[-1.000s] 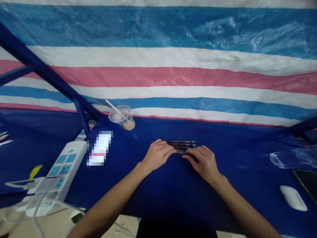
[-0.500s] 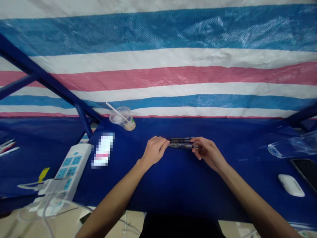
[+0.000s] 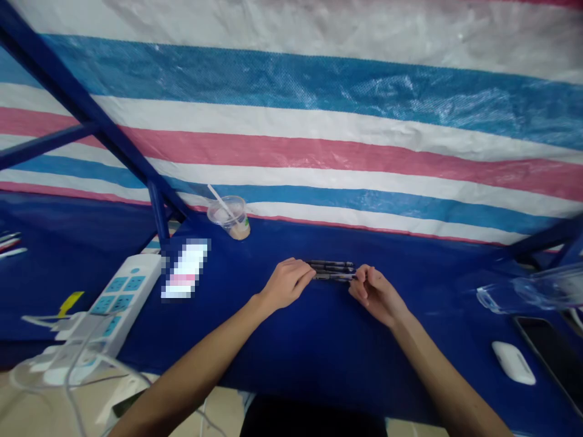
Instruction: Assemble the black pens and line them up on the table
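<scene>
Several dark, slim pens [image 3: 334,267] lie side by side, pointing left to right, low over the blue table. My left hand [image 3: 288,283] is closed around their left ends, its fingers hiding the tips. At the other side my right hand [image 3: 377,294] has its fingers curled in at the end of the nearest pen [image 3: 334,277], which has a lighter barrel. Its thumb and fingertips meet that pen's right end. Whether the pens rest fully on the tabletop I cannot tell.
A plastic cup [image 3: 234,221] with a straw stands behind, left of the pens. A lit phone [image 3: 186,270] and a power strip [image 3: 113,303] with cables lie left. On the right are a clear bottle [image 3: 523,288], a dark phone [image 3: 551,352] and a white case [image 3: 514,362].
The view has tilted and shifted. My right hand has moved slightly down and its fingers have curled in, uncovering the right ends of the farther pens. The pens now lie closer together.
</scene>
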A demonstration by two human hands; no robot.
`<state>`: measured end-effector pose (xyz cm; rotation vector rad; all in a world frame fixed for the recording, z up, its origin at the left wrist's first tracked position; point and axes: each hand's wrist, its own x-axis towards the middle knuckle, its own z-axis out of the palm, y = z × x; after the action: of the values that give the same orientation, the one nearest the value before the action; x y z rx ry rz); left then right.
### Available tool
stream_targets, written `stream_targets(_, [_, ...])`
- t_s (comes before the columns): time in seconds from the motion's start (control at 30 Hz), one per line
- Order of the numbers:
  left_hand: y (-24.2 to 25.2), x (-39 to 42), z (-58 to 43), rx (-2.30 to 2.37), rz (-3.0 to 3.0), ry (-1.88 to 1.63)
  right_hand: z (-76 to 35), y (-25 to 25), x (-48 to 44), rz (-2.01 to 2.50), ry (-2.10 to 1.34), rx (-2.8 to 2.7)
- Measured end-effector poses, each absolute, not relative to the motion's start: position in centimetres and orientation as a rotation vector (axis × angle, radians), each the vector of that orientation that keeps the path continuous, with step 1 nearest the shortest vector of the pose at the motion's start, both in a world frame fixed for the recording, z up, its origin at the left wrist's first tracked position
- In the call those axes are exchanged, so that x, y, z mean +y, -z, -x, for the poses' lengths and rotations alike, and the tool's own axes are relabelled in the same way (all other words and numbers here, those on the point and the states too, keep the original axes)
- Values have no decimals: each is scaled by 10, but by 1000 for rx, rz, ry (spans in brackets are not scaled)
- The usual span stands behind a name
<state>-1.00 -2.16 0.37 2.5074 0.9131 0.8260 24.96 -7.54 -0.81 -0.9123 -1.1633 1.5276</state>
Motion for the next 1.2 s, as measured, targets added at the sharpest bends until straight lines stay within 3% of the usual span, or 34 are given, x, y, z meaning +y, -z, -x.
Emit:
stream_targets(0.37, [-2, -13, 14, 951, -2454, -942, -252, 7, -69, 978, -1454, -1197])
stream_targets(0.67, [5, -2, 20, 1073, -2354, -1040, -255, 5, -61, 1307, -609, -1685])
stream_targets(0.8, [2, 3, 19, 1084, -2270, -1079, -259, 2, -43, 1347, -423, -1778])
stream_targets(1.2, [3, 36, 9, 1183, -2429, -692, -269, 30, 5, 1444, -335, -1928])
